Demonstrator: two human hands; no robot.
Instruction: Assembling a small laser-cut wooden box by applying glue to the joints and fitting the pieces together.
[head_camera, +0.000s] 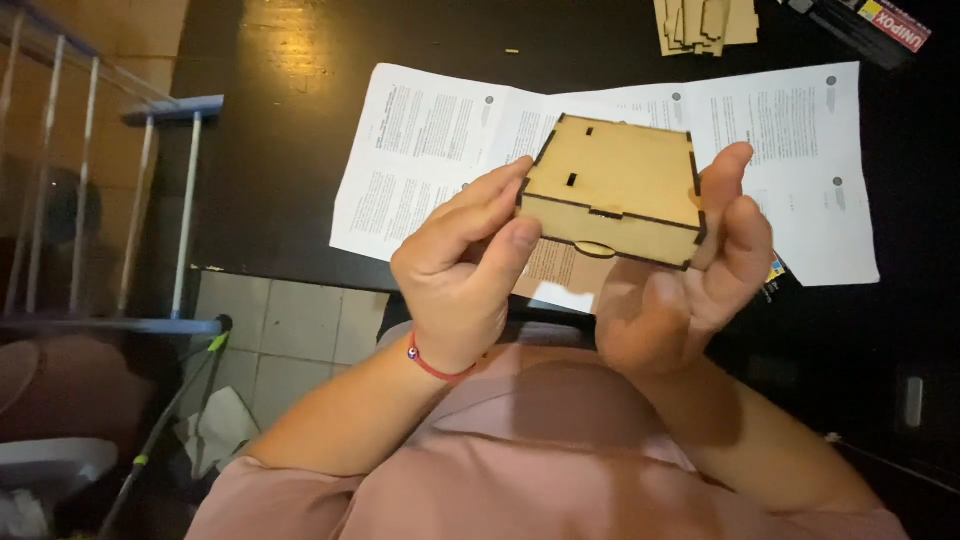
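A small wooden box (615, 190), pale plywood with dark laser-cut edges and finger joints at the corners, is being held up in front of the chest, above the edge of a dark table (280, 150). It is being gripped between both hands: the left hand (465, 265) is being pressed against the box's left end, fingers curled along the upper edge and the thumb laid against the lower front corner, while the right hand (690, 275) is being held mostly open, palm turned up and inward, its fingers extended up along the box's right end and its heel sitting below the front wall. The box is being tilted slightly, so that the broad top panel, bearing a narrow slot near its left side, is being shown to the camera; a rounded tab is projecting from the lower edge of the front wall. A red cord bracelet (432, 365) with a small bead is being worn on the left wrist. Behind the box, sheets of printed paper (800, 170) are lying spread out flat on the table. At the far edge of the table, a stack of loose plywood pieces (705, 22) is lying, and just to its right a dark flat package (880, 30) is partly being cut off by the frame. To the left, a metal rack (150, 200) is standing over a tiled floor (290, 330).
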